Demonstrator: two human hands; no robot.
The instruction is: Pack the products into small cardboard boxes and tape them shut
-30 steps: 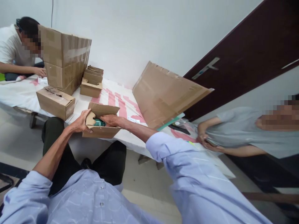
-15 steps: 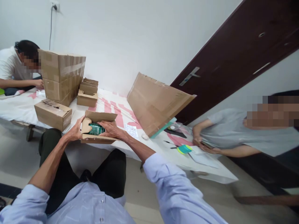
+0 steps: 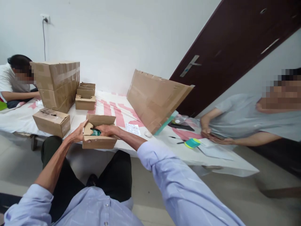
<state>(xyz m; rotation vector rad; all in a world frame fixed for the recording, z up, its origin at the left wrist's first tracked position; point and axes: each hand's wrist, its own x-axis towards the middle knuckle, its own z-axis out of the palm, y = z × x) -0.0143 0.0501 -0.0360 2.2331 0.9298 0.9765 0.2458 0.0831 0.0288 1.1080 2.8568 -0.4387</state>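
Note:
An open brown cardboard box (image 3: pixel 100 143) rests at the table's front edge, over my knees. My left hand (image 3: pixel 79 131) grips its left end, fingers on the wall and flap. Inside lies a green printed item (image 3: pixel 96 132), partly hidden. My right hand (image 3: pixel 107 130) reaches into the box from the right, its fingers on the green item; the fingertips are partly hidden by the box.
A closed small box (image 3: pixel 53 122), a large taped carton (image 3: pixel 56 88) and open boxes (image 3: pixel 85 102) stand left. A tilted cardboard sheet (image 3: pixel 157 100), a paper sheet (image 3: pixel 133 129) and a teal tape roll (image 3: pixel 192 143) lie right. Two people sit at either side.
My right hand has gone deeper into the box, and less of the green item shows. The box's front wall has come into fuller view. The camera view has shifted slightly.

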